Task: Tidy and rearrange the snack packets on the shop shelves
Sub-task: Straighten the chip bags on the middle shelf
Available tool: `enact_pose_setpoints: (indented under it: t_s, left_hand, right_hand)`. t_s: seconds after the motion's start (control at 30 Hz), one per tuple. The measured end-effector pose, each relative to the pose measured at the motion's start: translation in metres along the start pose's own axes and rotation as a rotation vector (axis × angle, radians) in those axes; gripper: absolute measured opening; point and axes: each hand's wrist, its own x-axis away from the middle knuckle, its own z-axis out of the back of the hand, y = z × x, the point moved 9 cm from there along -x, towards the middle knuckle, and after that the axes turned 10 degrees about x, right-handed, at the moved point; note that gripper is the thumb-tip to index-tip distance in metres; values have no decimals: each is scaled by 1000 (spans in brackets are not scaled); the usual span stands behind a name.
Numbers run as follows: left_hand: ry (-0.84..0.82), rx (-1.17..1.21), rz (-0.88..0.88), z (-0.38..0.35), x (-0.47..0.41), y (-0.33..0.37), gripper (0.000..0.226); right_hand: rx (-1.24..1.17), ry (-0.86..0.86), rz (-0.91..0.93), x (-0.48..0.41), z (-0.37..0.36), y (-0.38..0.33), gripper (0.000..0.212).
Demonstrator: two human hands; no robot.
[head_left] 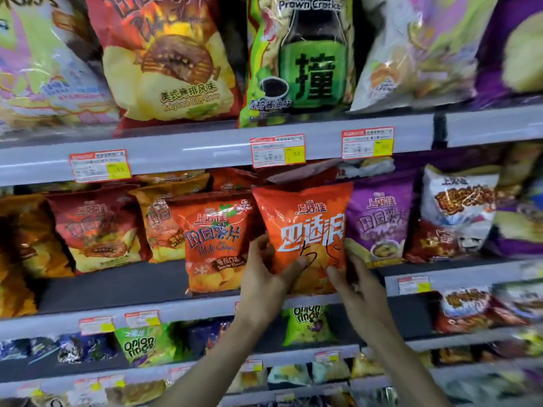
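Two hands on one packet. Left hand (pixel 264 277) grips the orange bag (pixel 305 227) at its lower left corner, thumb across the front. Right hand (pixel 358 286) grips the lower right corner, thumb on the front and fingers tucked behind the edge. The bag is upright, its base at the front lip of the shelf (pixel 176 311).

Beside the orange bag:
- tomato bag (pixel 214 239) just left, touching or nearly so, also far forward on the shelf
- purple bag (pixel 379 227) just right, partly behind the right hand's fingers

Risks, as judged:
- The orange bag's base is at the lip, so it may tip forward off the shelf if let go there.
- Pushing it back could nudge the tomato bag, which has little shelf in front of it.
- The foil looks slick and puffed. A hard squeeze may crush the crisps, and a loose hold may let the bag slide.

Counts:
- below the orange bag, onion bags (pixel 141 345): two
- on the rail above the orange bag, tags (pixel 277 150): three
- directly above those tags, prawn bag (pixel 299 60): one

Rows farther back are too blurred to count.
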Motion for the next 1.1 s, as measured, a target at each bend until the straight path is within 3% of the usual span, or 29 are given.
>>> enact_pose_setpoints:
  t_s: [0.17, 0.27, 0.53, 0.67, 0.83, 1.0, 1.1]
  left_hand:
    - [-8, -55, -50, -1, -20, 2, 78]
    - [-43, -122, -59, 3, -11, -3, 74]
    - [-57, -251, -62, 10, -7, -4, 75]
    - [-100, -344, -77, 8, -9, 3, 71]
    - [-145, -343, -78, 17, -1, 3, 75]
    - [-196, -442, -84, 38, 9, 5, 74]
    - [-216, -568, -118, 49, 21, 14, 58]
  right_hand:
    - [110, 41, 53, -23, -2, 7, 47]
    - [99, 12, 23, -23, -12, 23, 64]
    - [68, -87, -22, -20, -22, 26, 50]
    - [118, -126, -35, -25, -24, 24, 54]
    - [271, -146, -50, -15, -23, 7, 42]
    - [454, -158, -61, 0, -13, -12, 48]
    - [645, -130, -20, 15, -7, -27, 51]
